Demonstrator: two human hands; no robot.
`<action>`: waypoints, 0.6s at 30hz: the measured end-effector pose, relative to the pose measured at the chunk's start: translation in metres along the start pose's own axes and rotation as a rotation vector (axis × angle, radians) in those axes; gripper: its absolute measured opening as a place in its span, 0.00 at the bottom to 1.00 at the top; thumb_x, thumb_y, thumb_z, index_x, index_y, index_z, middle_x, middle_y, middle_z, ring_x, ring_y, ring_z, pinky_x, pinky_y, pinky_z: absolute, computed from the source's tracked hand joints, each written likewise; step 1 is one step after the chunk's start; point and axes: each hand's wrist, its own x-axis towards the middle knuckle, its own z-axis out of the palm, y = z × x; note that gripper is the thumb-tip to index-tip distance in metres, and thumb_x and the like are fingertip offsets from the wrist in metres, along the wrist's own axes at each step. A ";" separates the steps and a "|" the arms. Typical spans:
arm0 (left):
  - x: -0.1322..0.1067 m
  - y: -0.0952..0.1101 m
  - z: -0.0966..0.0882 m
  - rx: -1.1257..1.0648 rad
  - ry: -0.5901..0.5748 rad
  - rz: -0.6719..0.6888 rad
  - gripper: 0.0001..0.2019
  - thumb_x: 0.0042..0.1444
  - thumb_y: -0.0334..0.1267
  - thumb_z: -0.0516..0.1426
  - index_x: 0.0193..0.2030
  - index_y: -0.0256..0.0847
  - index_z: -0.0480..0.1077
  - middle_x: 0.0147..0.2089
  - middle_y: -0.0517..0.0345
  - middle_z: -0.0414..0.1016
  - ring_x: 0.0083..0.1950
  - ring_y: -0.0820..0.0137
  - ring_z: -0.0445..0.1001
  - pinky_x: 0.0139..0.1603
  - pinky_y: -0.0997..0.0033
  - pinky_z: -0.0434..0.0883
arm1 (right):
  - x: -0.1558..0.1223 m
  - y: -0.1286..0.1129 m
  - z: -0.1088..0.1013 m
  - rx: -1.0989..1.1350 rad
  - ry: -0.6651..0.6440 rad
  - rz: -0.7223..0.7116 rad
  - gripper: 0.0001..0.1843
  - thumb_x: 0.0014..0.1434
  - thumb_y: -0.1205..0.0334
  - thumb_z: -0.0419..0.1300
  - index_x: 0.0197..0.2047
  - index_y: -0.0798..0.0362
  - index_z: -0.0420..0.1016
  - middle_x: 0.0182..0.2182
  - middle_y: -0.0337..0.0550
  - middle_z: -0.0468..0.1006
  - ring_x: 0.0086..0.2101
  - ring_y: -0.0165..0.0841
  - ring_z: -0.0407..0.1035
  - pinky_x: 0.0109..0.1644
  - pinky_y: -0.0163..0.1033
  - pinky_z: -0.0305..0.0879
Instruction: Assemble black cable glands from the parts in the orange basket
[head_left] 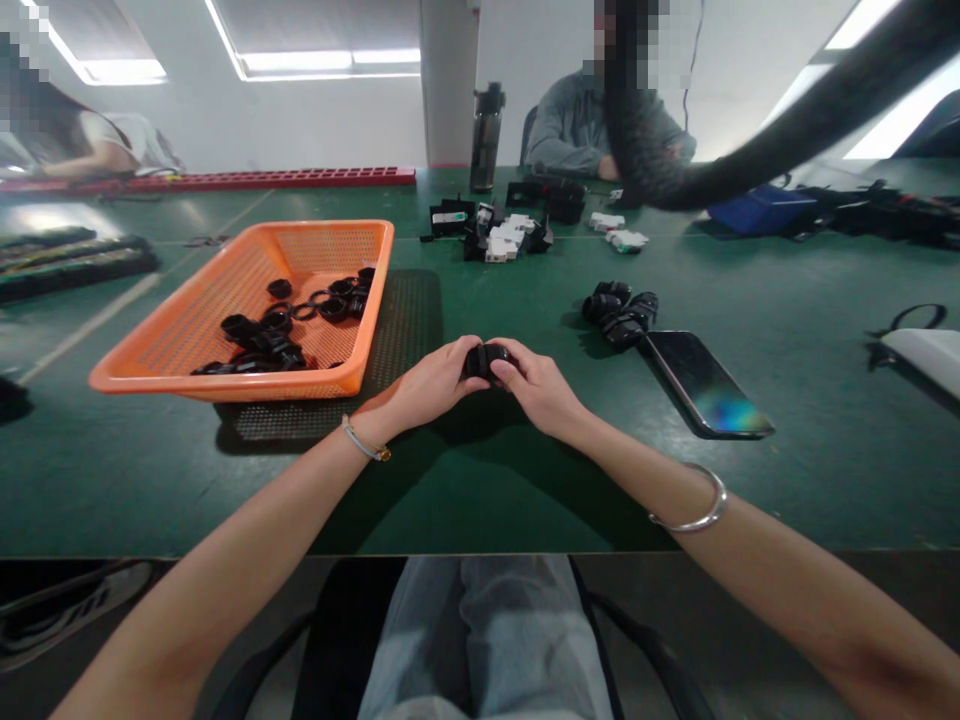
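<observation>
Between my two hands is a small black ribbed plastic fitting, held just above the green table. My left hand pinches its left end with thumb and fingers. On the other end, my right hand is closed with the thumb pressed against it. To the left stands an orange perforated basket with black rings and threaded fittings inside. A small cluster of similar black fittings lies on the table to the right of my hands.
A phone lies right of my hands. Farther back are white and black plastic parts, a dark bottle and a blue box. A thick black strap-like thing crosses the upper right. One person sits opposite, another at far left.
</observation>
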 end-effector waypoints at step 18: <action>0.002 -0.009 0.005 -0.078 0.091 0.091 0.21 0.59 0.47 0.53 0.54 0.37 0.57 0.48 0.48 0.70 0.47 0.64 0.72 0.47 0.63 0.69 | 0.004 0.004 0.007 0.238 0.031 0.139 0.25 0.59 0.40 0.48 0.40 0.54 0.68 0.25 0.40 0.70 0.23 0.30 0.64 0.28 0.36 0.61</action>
